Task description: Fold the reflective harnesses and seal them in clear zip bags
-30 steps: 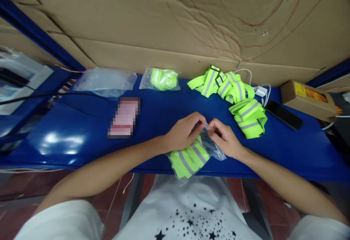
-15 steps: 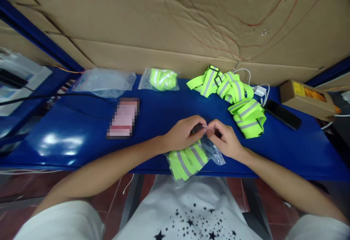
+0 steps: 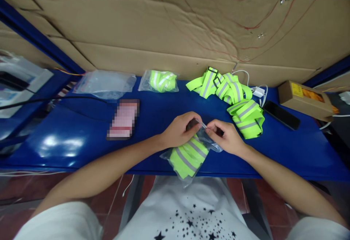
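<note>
Between my hands is a clear zip bag (image 3: 210, 142) with a folded neon-yellow reflective strap (image 3: 188, 157) inside, its lower end hanging over the table's front edge. My left hand (image 3: 182, 129) pinches the bag's top edge between thumb and fingers. A short way along the same edge, my right hand (image 3: 226, 135) pinches it too. The fingertips are slightly apart with a strip of plastic stretched between them. To the right of my right hand lies a loose reflective strap bundle (image 3: 247, 118), touching neither hand.
Along the back of the blue table (image 3: 153, 114) lie flat clear bags (image 3: 106, 83), a bagged strap (image 3: 162, 81) and more loose straps (image 3: 220, 85). A pixelated phone (image 3: 123, 120) is at left. At right are a black phone (image 3: 281, 115), white charger (image 3: 258, 92) and cardboard box (image 3: 304, 99).
My fingertips have drawn a little apart along the bag's edge, showing more plastic between them. The bag's right corner has risen and swung slightly left.
</note>
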`<action>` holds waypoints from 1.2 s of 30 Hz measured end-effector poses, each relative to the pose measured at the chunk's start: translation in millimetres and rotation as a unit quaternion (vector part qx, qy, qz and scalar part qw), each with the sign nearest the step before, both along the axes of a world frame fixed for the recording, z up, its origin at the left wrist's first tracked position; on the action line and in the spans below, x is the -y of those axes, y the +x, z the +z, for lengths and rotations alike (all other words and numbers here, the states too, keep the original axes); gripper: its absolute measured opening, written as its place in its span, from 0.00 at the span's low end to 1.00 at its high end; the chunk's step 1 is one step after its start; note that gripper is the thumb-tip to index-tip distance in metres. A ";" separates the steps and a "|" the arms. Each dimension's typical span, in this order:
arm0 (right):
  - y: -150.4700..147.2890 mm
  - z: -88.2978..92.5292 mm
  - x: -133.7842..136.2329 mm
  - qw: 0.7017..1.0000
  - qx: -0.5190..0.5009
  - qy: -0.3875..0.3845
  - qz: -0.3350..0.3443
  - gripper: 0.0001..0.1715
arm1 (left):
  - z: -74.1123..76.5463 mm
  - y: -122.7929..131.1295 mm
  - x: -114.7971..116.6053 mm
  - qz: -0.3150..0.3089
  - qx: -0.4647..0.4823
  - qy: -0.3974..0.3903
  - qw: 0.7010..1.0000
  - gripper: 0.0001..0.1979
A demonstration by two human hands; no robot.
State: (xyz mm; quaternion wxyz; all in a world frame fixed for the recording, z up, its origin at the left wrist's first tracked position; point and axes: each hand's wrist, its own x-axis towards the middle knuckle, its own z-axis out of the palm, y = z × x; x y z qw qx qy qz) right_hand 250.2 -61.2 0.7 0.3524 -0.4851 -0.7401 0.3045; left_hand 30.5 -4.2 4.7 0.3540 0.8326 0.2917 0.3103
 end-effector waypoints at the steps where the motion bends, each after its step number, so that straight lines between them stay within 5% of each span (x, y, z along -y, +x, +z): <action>1: -0.1 -0.6 0.3 1.000 0.002 0.003 0.000 0.07 | 0.4 -0.1 -0.5 -0.009 -0.001 0.001 1.000 0.06; 6: -1.2 -3.3 1.6 0.999 0.024 0.023 0.008 0.06 | -0.7 -0.8 0.9 -0.003 -0.014 0.024 1.000 0.07; 14: 1.5 -3.7 -0.3 0.999 0.042 0.029 -0.003 0.07 | 5.0 -6.5 -12.6 -0.003 -0.027 -0.071 0.997 0.08; 26: 2.4 -4.0 -0.7 0.998 0.054 0.014 0.002 0.09 | 7.3 -9.3 -15.8 0.002 -0.043 -0.036 0.998 0.11; 31: 2.5 -3.0 -0.5 0.998 0.056 0.014 0.004 0.10 | 14.0 -15.9 -21.5 -0.055 -0.073 -0.029 0.995 0.15; 36: 2.7 -2.6 -2.2 0.998 0.057 -0.019 0.004 0.13 | 18.9 -17.9 -20.9 0.007 -0.065 -0.010 0.998 0.15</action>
